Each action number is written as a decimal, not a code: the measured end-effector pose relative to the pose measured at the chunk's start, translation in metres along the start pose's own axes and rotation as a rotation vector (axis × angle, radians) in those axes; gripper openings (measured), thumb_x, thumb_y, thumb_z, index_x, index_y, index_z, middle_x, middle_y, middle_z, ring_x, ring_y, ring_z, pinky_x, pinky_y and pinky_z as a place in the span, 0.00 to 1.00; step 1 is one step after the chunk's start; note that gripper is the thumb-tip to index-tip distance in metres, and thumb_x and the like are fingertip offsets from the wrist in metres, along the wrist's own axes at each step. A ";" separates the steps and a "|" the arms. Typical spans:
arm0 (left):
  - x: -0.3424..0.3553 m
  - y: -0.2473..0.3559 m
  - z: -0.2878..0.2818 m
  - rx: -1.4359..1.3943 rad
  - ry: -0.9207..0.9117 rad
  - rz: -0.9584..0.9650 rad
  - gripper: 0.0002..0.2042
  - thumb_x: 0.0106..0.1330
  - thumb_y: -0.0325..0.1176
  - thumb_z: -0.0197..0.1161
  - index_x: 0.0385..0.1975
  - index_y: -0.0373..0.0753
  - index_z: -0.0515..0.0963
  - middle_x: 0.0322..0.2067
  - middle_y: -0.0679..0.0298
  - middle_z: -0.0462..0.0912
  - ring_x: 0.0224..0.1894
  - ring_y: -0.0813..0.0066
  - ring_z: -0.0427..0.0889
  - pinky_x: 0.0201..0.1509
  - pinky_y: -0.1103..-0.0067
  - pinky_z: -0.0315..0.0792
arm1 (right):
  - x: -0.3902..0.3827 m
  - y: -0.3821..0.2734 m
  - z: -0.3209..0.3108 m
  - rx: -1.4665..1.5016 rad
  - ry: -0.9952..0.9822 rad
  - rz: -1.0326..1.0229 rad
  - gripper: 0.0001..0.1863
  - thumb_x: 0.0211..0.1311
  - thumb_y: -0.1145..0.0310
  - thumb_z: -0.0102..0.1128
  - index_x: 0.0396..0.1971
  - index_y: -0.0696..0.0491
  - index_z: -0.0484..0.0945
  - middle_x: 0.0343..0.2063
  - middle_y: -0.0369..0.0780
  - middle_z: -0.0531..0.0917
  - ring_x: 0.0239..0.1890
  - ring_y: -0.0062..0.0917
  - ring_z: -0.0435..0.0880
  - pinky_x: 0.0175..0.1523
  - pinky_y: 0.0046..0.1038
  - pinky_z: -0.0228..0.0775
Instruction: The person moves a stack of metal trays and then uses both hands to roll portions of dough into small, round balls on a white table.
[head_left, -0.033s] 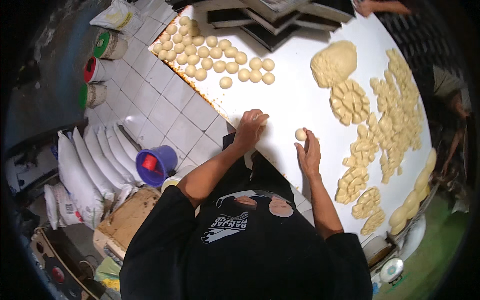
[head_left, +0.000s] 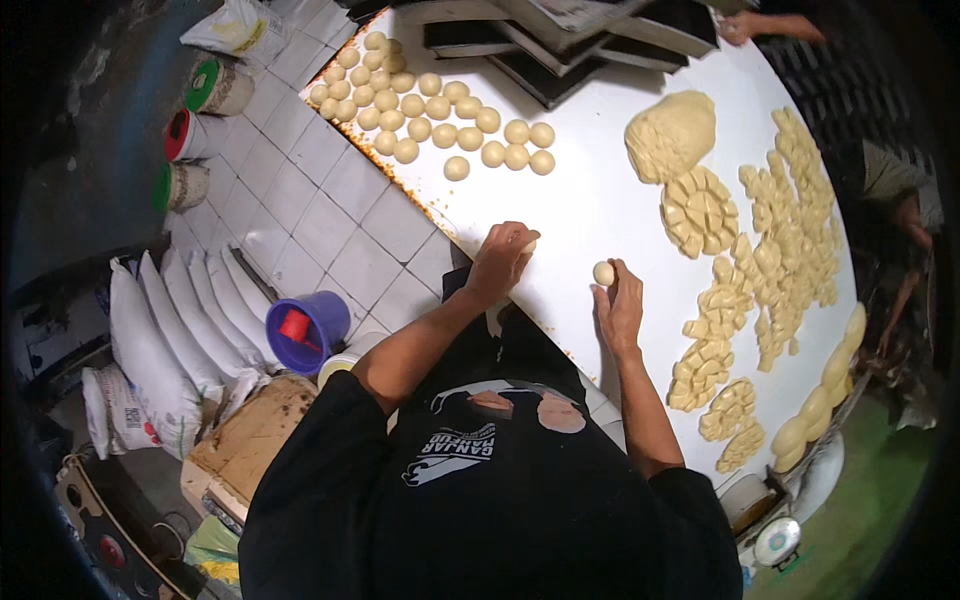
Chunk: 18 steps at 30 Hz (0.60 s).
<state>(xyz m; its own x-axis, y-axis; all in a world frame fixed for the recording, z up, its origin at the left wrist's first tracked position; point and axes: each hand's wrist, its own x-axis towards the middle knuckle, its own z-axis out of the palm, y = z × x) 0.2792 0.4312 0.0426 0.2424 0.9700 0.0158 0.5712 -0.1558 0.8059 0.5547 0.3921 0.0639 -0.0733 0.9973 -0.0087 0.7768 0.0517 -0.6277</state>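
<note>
My left hand (head_left: 500, 266) is curled over a small dough ball (head_left: 530, 246) close to the white table's (head_left: 565, 215) near edge; its fingers hide most of the ball. To the right, my right hand (head_left: 622, 305) holds a round, pale dough ball (head_left: 603, 273) between thumb and fingers, low on the tabletop. Beyond my left hand lie many smooth dough balls (head_left: 440, 134), grouped toward the far left corner. A single ball (head_left: 456, 168) sits slightly apart, nearest to me.
At the right lie a large dough lump (head_left: 672, 135), a scored dough round (head_left: 699, 212) and many cut pieces (head_left: 785, 240). Dark trays (head_left: 560, 50) are stacked at the back. Another person's hand (head_left: 738, 27) touches the far edge. White sacks (head_left: 150, 350) and a blue bucket (head_left: 308, 330) stand left.
The view has shifted slightly. Both hands keep nearly the same place and hold on their dough balls.
</note>
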 end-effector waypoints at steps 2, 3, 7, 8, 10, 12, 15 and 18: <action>0.005 -0.013 -0.017 -0.071 0.218 0.113 0.24 0.64 0.20 0.66 0.61 0.39 0.75 0.54 0.52 0.78 0.57 0.46 0.75 0.64 0.57 0.70 | 0.035 -0.023 0.006 -0.093 -0.078 0.081 0.31 0.63 0.71 0.70 0.66 0.53 0.73 0.54 0.51 0.84 0.57 0.49 0.82 0.64 0.42 0.73; 0.002 -0.026 -0.030 -0.086 0.329 0.153 0.24 0.64 0.20 0.66 0.62 0.39 0.74 0.54 0.51 0.78 0.57 0.46 0.75 0.64 0.57 0.70 | 0.065 -0.060 0.001 -0.165 -0.265 0.154 0.29 0.64 0.71 0.70 0.65 0.54 0.73 0.50 0.50 0.85 0.54 0.49 0.84 0.59 0.44 0.75; 0.011 -0.045 -0.121 0.011 0.516 0.049 0.23 0.66 0.19 0.68 0.61 0.37 0.74 0.56 0.52 0.80 0.60 0.49 0.78 0.67 0.62 0.71 | 0.138 -0.170 0.046 0.119 -0.091 -0.194 0.27 0.64 0.65 0.72 0.62 0.49 0.76 0.51 0.49 0.85 0.53 0.48 0.84 0.56 0.43 0.76; 0.012 -0.058 -0.137 0.050 0.500 0.042 0.24 0.67 0.21 0.68 0.62 0.37 0.73 0.59 0.52 0.79 0.62 0.49 0.76 0.68 0.61 0.69 | 0.154 -0.184 0.073 0.146 -0.063 -0.296 0.27 0.63 0.64 0.73 0.61 0.50 0.78 0.53 0.48 0.85 0.56 0.47 0.83 0.58 0.43 0.75; 0.017 -0.080 -0.160 0.126 0.463 0.028 0.25 0.68 0.24 0.67 0.65 0.38 0.73 0.63 0.51 0.77 0.68 0.49 0.72 0.72 0.57 0.66 | 0.183 -0.211 0.113 -0.064 -0.013 -0.468 0.26 0.60 0.63 0.75 0.58 0.51 0.80 0.57 0.46 0.83 0.60 0.44 0.80 0.62 0.43 0.72; 0.014 -0.098 -0.165 0.460 0.308 -0.026 0.28 0.70 0.29 0.66 0.70 0.40 0.70 0.68 0.51 0.74 0.73 0.49 0.65 0.76 0.54 0.59 | 0.197 -0.237 0.122 -0.168 0.087 -0.441 0.23 0.58 0.64 0.75 0.53 0.53 0.82 0.58 0.42 0.82 0.60 0.42 0.78 0.63 0.46 0.68; 0.014 -0.116 -0.160 0.567 0.224 0.029 0.34 0.73 0.42 0.62 0.77 0.39 0.64 0.76 0.50 0.64 0.80 0.48 0.53 0.80 0.48 0.46 | 0.170 -0.210 0.089 -0.011 0.074 -0.265 0.18 0.60 0.65 0.74 0.49 0.52 0.84 0.54 0.41 0.84 0.56 0.40 0.80 0.59 0.44 0.68; 0.022 -0.113 -0.145 0.425 0.241 0.050 0.40 0.72 0.50 0.63 0.79 0.36 0.59 0.79 0.51 0.60 0.81 0.48 0.55 0.79 0.45 0.44 | 0.114 -0.139 0.063 0.222 0.020 -0.015 0.12 0.69 0.62 0.67 0.43 0.54 0.86 0.38 0.43 0.88 0.45 0.38 0.84 0.54 0.38 0.72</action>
<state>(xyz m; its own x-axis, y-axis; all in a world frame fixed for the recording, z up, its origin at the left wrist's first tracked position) 0.1064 0.4968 0.0380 0.1174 0.9672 0.2253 0.8454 -0.2163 0.4883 0.3988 0.4957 0.1015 -0.0693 0.9975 0.0162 0.6185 0.0557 -0.7838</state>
